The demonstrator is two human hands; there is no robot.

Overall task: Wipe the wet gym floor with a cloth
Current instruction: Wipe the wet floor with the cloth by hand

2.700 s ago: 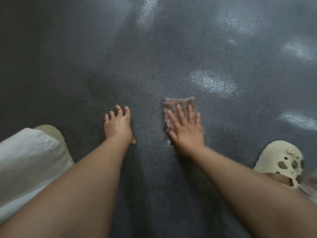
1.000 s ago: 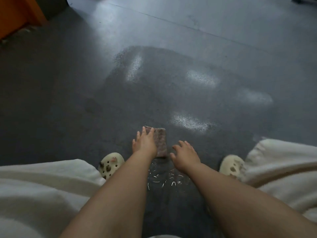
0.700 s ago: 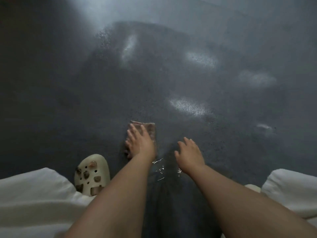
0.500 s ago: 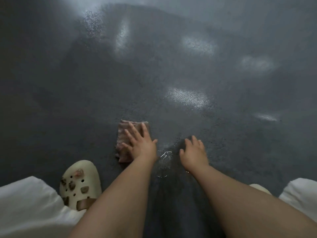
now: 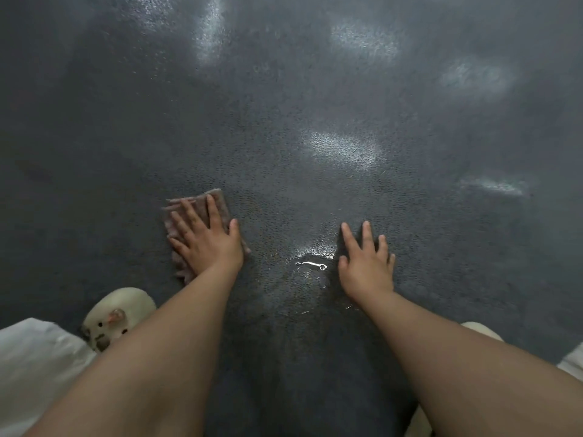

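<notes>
Brownish, the one cloth (image 5: 217, 201) lies flat on the floor (image 5: 315, 105) under the left hand (image 5: 209, 244), whose spread fingers (image 5: 214, 209) press it down. The right hand (image 5: 366, 268), fingers also spread, rests on bare wet floor, apart from the cloth. One puddle (image 5: 310, 266) glints between the two hands.

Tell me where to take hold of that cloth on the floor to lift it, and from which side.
Take the cloth by its far right corner, coming from above and the right. It lies flat on the wet floor with the left hand pressed over its middle and near part, so only that far edge and the left edge are uncovered. A pinch there probably works best; the right hand is free.
</notes>
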